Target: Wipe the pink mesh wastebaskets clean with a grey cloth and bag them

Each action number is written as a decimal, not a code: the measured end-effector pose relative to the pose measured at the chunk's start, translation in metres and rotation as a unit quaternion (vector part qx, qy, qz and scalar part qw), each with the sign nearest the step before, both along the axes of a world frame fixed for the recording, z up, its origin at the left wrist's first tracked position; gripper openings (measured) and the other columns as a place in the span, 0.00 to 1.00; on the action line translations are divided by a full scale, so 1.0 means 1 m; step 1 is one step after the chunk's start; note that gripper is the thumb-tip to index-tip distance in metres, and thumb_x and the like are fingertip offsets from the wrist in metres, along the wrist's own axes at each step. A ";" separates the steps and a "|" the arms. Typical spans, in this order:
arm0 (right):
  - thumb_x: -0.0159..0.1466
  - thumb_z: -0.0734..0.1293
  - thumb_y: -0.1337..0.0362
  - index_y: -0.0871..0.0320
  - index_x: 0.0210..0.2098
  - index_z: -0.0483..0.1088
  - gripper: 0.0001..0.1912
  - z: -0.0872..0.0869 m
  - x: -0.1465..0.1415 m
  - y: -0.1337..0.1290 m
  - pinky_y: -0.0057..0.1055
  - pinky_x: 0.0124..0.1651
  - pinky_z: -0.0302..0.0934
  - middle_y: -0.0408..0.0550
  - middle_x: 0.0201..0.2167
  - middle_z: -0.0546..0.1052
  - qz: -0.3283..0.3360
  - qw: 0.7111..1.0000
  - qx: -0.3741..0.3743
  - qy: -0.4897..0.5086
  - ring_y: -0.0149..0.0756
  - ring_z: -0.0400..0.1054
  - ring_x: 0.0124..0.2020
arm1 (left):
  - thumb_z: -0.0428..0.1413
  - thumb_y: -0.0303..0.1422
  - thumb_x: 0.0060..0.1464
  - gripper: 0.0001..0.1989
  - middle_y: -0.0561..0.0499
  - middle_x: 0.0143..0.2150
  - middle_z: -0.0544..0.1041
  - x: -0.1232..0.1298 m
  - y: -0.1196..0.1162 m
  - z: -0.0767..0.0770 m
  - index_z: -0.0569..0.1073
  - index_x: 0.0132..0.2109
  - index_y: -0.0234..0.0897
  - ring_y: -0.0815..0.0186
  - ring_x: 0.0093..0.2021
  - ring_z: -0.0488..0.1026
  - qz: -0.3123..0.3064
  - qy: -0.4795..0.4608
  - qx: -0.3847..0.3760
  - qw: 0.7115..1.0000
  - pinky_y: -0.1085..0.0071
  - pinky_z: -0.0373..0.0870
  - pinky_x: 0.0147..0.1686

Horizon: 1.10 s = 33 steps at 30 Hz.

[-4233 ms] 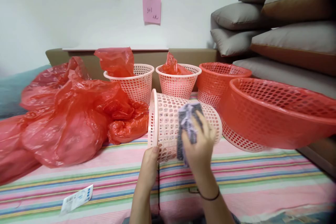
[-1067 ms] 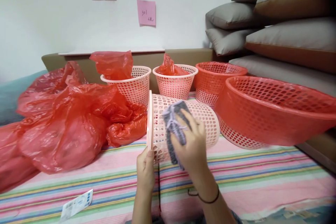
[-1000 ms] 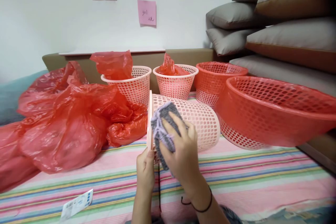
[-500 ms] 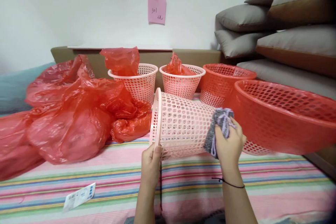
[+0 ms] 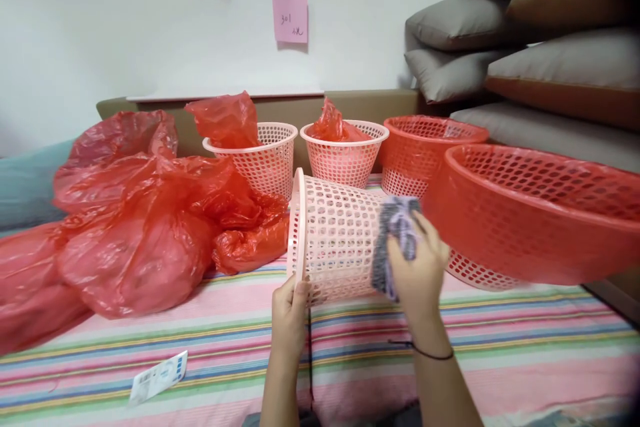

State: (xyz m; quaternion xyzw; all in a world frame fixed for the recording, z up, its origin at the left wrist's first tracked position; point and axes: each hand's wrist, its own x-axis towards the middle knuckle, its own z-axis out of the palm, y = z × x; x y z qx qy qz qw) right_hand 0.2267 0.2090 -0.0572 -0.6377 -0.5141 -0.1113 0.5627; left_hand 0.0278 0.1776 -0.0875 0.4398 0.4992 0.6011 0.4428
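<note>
A pale pink perforated plastic basket [image 5: 340, 233] lies tipped on its side in front of me, its open rim facing left. My left hand [image 5: 290, 307] grips the lower edge of that rim, thumb on the outside. In my right hand [image 5: 420, 260] is a grey and lilac cloth [image 5: 393, 247], pressed against the basket's side near its base. The cloth partly covers the base end. A dark cord circles my right wrist.
Behind stand two pink baskets [image 5: 345, 159] with red plastic bags in them. Bag-lined baskets [image 5: 540, 233] are at right, below stacked grey cushions [image 5: 565, 73]. Crumpled red bags [image 5: 135, 233] fill the left. A white packet [image 5: 159, 377] lies on the striped cloth [image 5: 225, 347].
My right hand and the cloth have slid left along the basket's side, away from the base end. My left hand keeps its hold on the rim.
</note>
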 end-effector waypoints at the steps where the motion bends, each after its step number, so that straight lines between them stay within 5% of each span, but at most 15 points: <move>1: 0.60 0.63 0.56 0.61 0.50 0.74 0.23 -0.008 0.018 0.004 0.52 0.56 0.56 0.57 0.56 0.72 -0.032 0.999 -0.009 0.024 0.52 0.65 0.51 | 0.56 0.60 0.44 0.29 0.50 0.21 0.70 0.000 0.000 -0.001 0.70 0.22 0.36 0.63 0.24 0.69 -0.003 0.002 0.001 1.000 0.68 0.70 0.26; 5: 0.59 0.63 0.53 0.62 0.45 0.76 0.23 -0.020 0.047 0.010 0.54 0.56 0.56 0.60 0.53 0.73 -0.074 0.994 -0.049 0.068 0.56 0.66 0.51 | 0.55 0.59 0.46 0.28 0.50 0.22 0.71 0.000 0.001 -0.003 0.71 0.23 0.36 0.62 0.25 0.70 -0.011 0.003 0.009 1.000 0.67 0.70 0.26; 8: 0.61 0.63 0.56 0.59 0.48 0.75 0.20 -0.006 0.010 0.001 0.53 0.56 0.56 0.56 0.57 0.71 -0.020 1.000 -0.014 0.003 0.53 0.63 0.53 | 0.55 0.59 0.47 0.28 0.49 0.22 0.71 0.001 0.001 -0.003 0.71 0.23 0.36 0.62 0.25 0.71 -0.010 -0.001 0.007 1.000 0.67 0.70 0.27; 12: 0.62 0.64 0.62 0.54 0.54 0.70 0.21 0.022 -0.064 -0.021 0.50 0.56 0.57 0.49 0.60 0.69 0.133 0.986 0.031 -0.099 0.49 0.61 0.52 | 0.55 0.58 0.48 0.27 0.49 0.22 0.71 0.001 0.000 0.000 0.72 0.24 0.37 0.64 0.23 0.67 -0.018 -0.004 0.007 1.000 0.68 0.67 0.24; 15: 0.62 0.64 0.63 0.52 0.56 0.69 0.22 0.032 -0.087 -0.030 0.48 0.57 0.56 0.47 0.63 0.66 0.198 0.972 0.032 -0.122 0.48 0.60 0.53 | 0.54 0.59 0.48 0.28 0.51 0.20 0.68 0.001 -0.001 0.003 0.70 0.23 0.37 0.67 0.21 0.64 -0.015 0.003 0.011 1.000 0.71 0.63 0.22; 18: 0.62 0.63 0.64 0.53 0.56 0.70 0.22 0.026 -0.068 -0.023 0.46 0.57 0.55 0.48 0.61 0.67 0.166 0.981 0.027 -0.096 0.46 0.61 0.54 | 0.55 0.61 0.45 0.30 0.51 0.20 0.69 0.002 0.000 0.003 0.69 0.22 0.36 0.65 0.23 0.66 -0.001 0.010 0.010 1.000 0.70 0.66 0.24; 24: 0.61 0.61 0.57 0.59 0.49 0.74 0.21 -0.015 0.024 0.008 0.51 0.57 0.54 0.57 0.56 0.72 -0.053 0.998 0.004 0.042 0.50 0.65 0.52 | 0.56 0.60 0.43 0.29 0.51 0.21 0.70 0.005 0.000 0.001 0.67 0.21 0.36 0.62 0.24 0.70 -0.005 -0.010 -0.001 1.000 0.67 0.70 0.26; 27: 0.60 0.62 0.56 0.61 0.49 0.74 0.23 -0.019 0.036 0.010 0.50 0.56 0.54 0.58 0.56 0.71 -0.064 0.996 -0.016 0.052 0.52 0.65 0.52 | 0.57 0.58 0.45 0.28 0.50 0.21 0.71 0.006 0.000 0.000 0.69 0.21 0.36 0.62 0.24 0.71 0.002 -0.006 0.004 1.000 0.67 0.71 0.27; 33: 0.62 0.62 0.63 0.53 0.55 0.70 0.21 0.016 -0.055 -0.020 0.50 0.55 0.56 0.50 0.60 0.68 0.104 0.993 0.012 -0.059 0.49 0.61 0.54 | 0.54 0.59 0.47 0.29 0.51 0.19 0.69 0.004 0.000 0.005 0.67 0.20 0.37 0.64 0.22 0.67 0.014 0.015 0.019 1.000 0.69 0.67 0.24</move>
